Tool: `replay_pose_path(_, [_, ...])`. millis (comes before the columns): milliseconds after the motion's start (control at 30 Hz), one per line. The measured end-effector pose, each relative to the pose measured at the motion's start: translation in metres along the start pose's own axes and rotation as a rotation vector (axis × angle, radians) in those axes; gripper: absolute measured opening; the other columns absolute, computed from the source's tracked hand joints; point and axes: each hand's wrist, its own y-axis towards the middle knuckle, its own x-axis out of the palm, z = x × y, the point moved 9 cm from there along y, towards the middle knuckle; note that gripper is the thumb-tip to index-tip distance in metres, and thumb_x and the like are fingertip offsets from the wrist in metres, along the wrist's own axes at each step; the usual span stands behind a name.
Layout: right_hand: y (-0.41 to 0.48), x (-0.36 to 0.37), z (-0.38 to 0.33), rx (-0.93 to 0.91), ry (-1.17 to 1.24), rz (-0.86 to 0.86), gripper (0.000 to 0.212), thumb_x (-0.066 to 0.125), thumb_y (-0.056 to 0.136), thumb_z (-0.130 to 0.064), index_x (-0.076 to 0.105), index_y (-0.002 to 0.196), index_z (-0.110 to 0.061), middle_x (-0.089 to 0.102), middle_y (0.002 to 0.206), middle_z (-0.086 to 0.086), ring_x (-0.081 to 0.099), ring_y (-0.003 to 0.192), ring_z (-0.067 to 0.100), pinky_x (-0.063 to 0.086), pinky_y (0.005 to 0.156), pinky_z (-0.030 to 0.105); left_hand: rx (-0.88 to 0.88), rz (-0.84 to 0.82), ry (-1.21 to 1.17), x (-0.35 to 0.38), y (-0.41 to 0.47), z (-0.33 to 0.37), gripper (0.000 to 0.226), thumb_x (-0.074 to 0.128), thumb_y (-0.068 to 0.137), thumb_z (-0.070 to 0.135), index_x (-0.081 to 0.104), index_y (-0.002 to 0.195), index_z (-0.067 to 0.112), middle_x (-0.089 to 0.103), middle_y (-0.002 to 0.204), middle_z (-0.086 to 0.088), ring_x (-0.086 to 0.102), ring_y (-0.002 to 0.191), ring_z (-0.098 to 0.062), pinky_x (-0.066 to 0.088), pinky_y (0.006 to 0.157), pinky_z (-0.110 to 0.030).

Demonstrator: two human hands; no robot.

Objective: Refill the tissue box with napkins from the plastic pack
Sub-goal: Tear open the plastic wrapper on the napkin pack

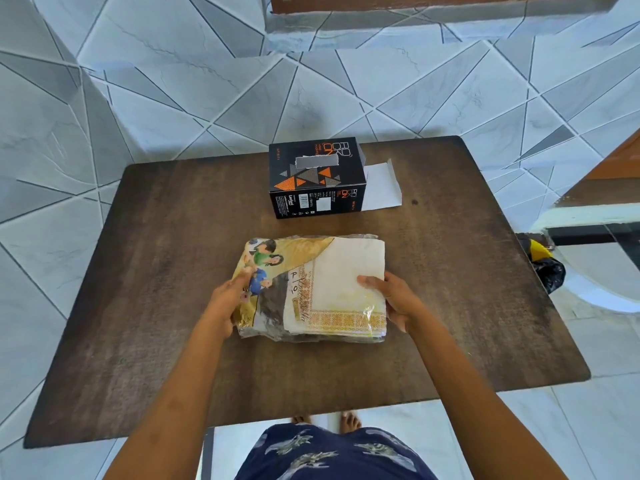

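A clear plastic pack of napkins (322, 282), printed gold on its left half and showing white napkins with an orange border on its right, lies flat on the middle of the brown table (138, 306). My left hand (228, 303) grips the pack's left edge with the thumb on top. My right hand (394, 299) grips the right edge the same way. Beyond the pack stands the black tissue box (315, 178) with orange triangles and a slot on its top face. No tissue shows in the slot.
A loose white napkin (381, 185) lies flat against the right side of the box. A white chair with a black and yellow object (543, 261) stands off the table's right edge. A tiled wall rises behind the table.
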Motion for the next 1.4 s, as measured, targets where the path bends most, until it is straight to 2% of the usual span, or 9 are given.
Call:
replay_pose_path(167, [-0.003, 0.0, 0.003, 0.018, -0.015, 0.03, 0.032, 0.065, 0.081, -0.013, 0.058, 0.112, -0.012, 0.068, 0.107, 0.012, 0.067, 0.094, 0.026, 0.058, 0.066, 0.033, 0.086, 0.134, -0.061, -0.004, -0.008, 0.005, 0.036, 0.069, 0.08, 0.006, 0.06, 0.113, -0.005, 0.066, 0.097, -0.018, 0.061, 0.074, -0.026, 0.053, 0.075, -0.041])
replay_pose_path(467, [-0.003, -0.007, -0.009, 0.003, 0.029, 0.075, 0.029, 0.063, 0.083, -0.013, 0.056, 0.112, -0.011, 0.068, 0.099, 0.009, 0.065, 0.087, 0.023, 0.055, 0.066, 0.035, 0.099, 0.676, -0.06, -0.113, -0.023, 0.01, 0.048, 0.075, 0.074, 0.017, 0.06, 0.114, -0.005, 0.063, 0.119, -0.02, 0.061, 0.107, -0.03, 0.048, 0.086, -0.035])
replay_pose_path(767, [0.003, 0.006, -0.015, -0.008, 0.018, 0.06, 0.022, 0.062, 0.084, -0.014, 0.058, 0.105, -0.014, 0.068, 0.096, 0.008, 0.064, 0.087, 0.024, 0.053, 0.066, 0.036, 0.066, 0.637, -0.234, -0.167, -0.014, -0.007, 0.047, 0.052, 0.09, 0.014, 0.041, 0.135, 0.004, 0.042, 0.144, -0.012, 0.045, 0.129, -0.027, 0.042, 0.099, -0.035])
replay_pose_path(933, [0.003, 0.01, -0.023, -0.024, -0.003, 0.047, 0.023, 0.062, 0.084, -0.014, 0.058, 0.106, -0.015, 0.068, 0.095, 0.007, 0.066, 0.085, 0.023, 0.056, 0.058, 0.032, -0.036, 0.754, -0.25, -0.178, -0.025, -0.011, 0.056, 0.062, 0.083, 0.02, 0.044, 0.131, -0.001, 0.05, 0.137, -0.013, 0.051, 0.124, -0.027, 0.042, 0.101, -0.033])
replay_pose_path(1033, [0.004, 0.013, -0.027, -0.034, -0.017, 0.034, 0.027, 0.062, 0.084, -0.015, 0.057, 0.11, -0.014, 0.068, 0.096, 0.008, 0.066, 0.086, 0.023, 0.056, 0.056, 0.031, 0.037, 0.689, -0.218, -0.169, -0.027, 0.002, 0.072, 0.07, 0.068, 0.034, 0.047, 0.129, 0.003, 0.051, 0.135, -0.017, 0.052, 0.121, -0.032, 0.044, 0.1, -0.041])
replay_pose_path(1100, [0.004, 0.015, -0.028, -0.036, -0.02, 0.023, 0.029, 0.061, 0.084, -0.015, 0.056, 0.113, -0.012, 0.068, 0.099, 0.009, 0.065, 0.087, 0.024, 0.055, 0.059, 0.033, 0.029, 0.83, -0.103, -0.173, -0.042, 0.009, 0.081, 0.072, 0.065, 0.032, 0.039, 0.134, 0.005, 0.043, 0.139, -0.02, 0.043, 0.126, -0.035, 0.036, 0.103, -0.045])
replay_pose_path(1233, [0.008, 0.02, -0.027, -0.059, -0.019, -0.019, 0.04, 0.061, 0.085, -0.015, 0.053, 0.122, -0.005, 0.064, 0.118, 0.018, 0.063, 0.102, 0.032, 0.057, 0.072, 0.038, 0.355, 1.018, 0.211, -0.152, -0.074, 0.054, 0.055, 0.059, 0.081, 0.015, 0.043, 0.133, 0.01, 0.039, 0.139, -0.022, 0.037, 0.125, -0.039, 0.029, 0.102, -0.049])
replay_pose_path(1300, [0.007, 0.022, -0.026, -0.057, -0.015, -0.042, 0.048, 0.066, 0.08, -0.018, 0.052, 0.124, -0.005, 0.063, 0.12, 0.019, 0.062, 0.106, 0.035, 0.055, 0.078, 0.042, 0.604, 0.931, 0.28, -0.124, -0.081, 0.074, 0.039, 0.058, 0.081, 0.009, 0.056, 0.12, 0.008, 0.052, 0.127, -0.021, 0.049, 0.115, -0.037, 0.038, 0.096, -0.045])
replay_pose_path(1400, [0.003, 0.026, -0.025, -0.044, -0.003, -0.09, 0.068, 0.074, 0.066, -0.028, 0.05, 0.126, -0.007, 0.062, 0.122, 0.019, 0.061, 0.109, 0.036, 0.053, 0.085, 0.047, 0.695, 0.405, 0.189, -0.058, -0.063, 0.084, 0.026, 0.06, 0.086, 0.015, 0.06, 0.111, 0.009, 0.064, 0.112, -0.017, 0.059, 0.096, -0.024, 0.046, 0.093, -0.041])
